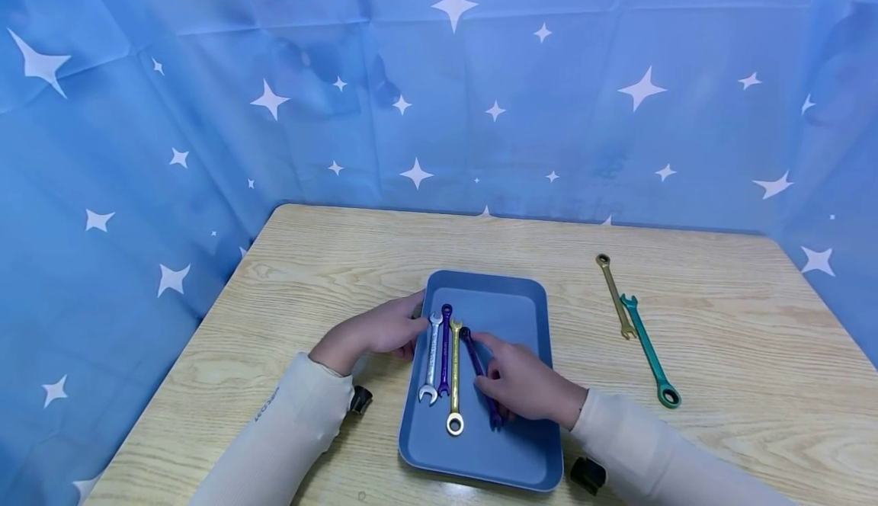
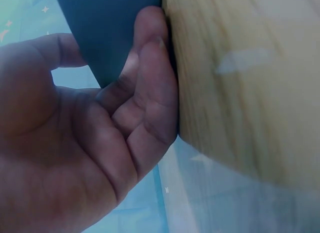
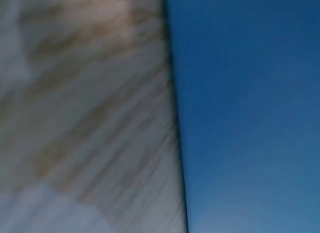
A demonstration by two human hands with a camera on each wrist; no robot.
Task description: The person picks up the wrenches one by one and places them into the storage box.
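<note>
A blue tray (image 1: 521, 304) lies on the table, and my left hand (image 1: 387, 328) grips its left edge. In the left wrist view, the thumb and curled fingers of the left hand (image 2: 100, 123) hold the tray wall (image 2: 112, 28) between them. Inside the tray, a silver wrench (image 1: 432, 357), a purple wrench (image 1: 445, 350) and a gold wrench (image 1: 456, 376) lie side by side. To their right, my right hand (image 1: 524, 380) holds a dark purple wrench (image 1: 475, 355), index finger at its upper end and thumb along its shaft. The right wrist view shows only the tray (image 3: 250, 113) and tabletop.
On the wooden table (image 1: 748, 323), right of the tray, lie a bronze-coloured wrench (image 1: 613, 293) and a green wrench (image 1: 648, 350), close together at one end. A blue curtain with white stars (image 1: 453, 110) hangs behind the table and along its sides.
</note>
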